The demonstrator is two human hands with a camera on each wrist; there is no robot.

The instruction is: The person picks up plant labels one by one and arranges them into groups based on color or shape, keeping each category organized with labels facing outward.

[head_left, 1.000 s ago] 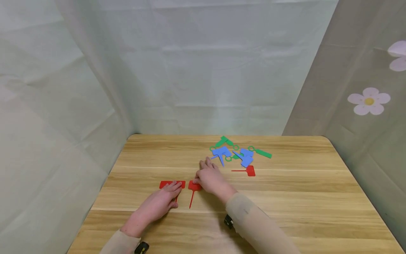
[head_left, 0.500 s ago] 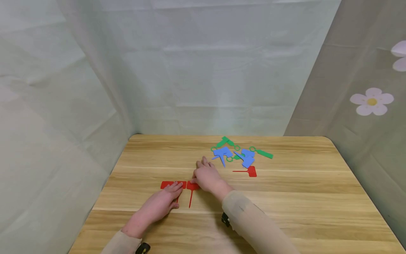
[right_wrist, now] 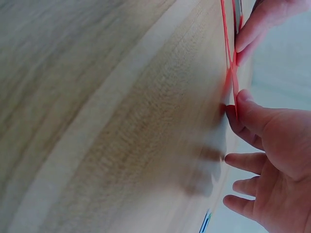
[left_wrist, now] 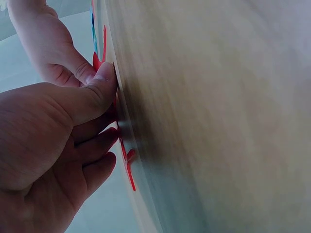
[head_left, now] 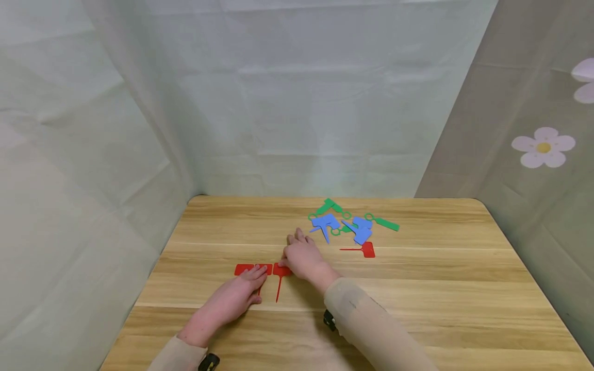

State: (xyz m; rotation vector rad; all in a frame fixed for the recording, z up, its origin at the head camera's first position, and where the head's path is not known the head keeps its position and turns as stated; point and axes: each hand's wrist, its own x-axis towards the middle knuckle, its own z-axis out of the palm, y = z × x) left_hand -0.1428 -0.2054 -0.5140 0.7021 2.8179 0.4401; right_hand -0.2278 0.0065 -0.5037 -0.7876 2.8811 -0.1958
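In the head view a row of red plant tags lies on the wooden table. Fingers of my left hand [head_left: 234,293] rest across the leftmost red tag [head_left: 242,268] and the middle red tag [head_left: 269,268], covering parts of both. The third red tag [head_left: 280,273], its thin stem pointing at me, sits just right of them. Its right side is pinched between thumb and index finger of my right hand [head_left: 303,258]; in the right wrist view the thumb is on that tag's raised edge [right_wrist: 235,87]. The other right fingers spread apart.
Beyond the right hand, blue T-shaped tags [head_left: 326,222] and green ringed tags [head_left: 386,224] overlap in a loose pile. Another red tag [head_left: 368,249] lies sideways in front of it. A pale cloth backdrop [head_left: 297,103] stands behind the wooden table [head_left: 441,299].
The right hand has slid the third red tag a little left, narrowing its gap to the middle tag. Between the last two frames the hands hold almost still; the left fingers stay in place.
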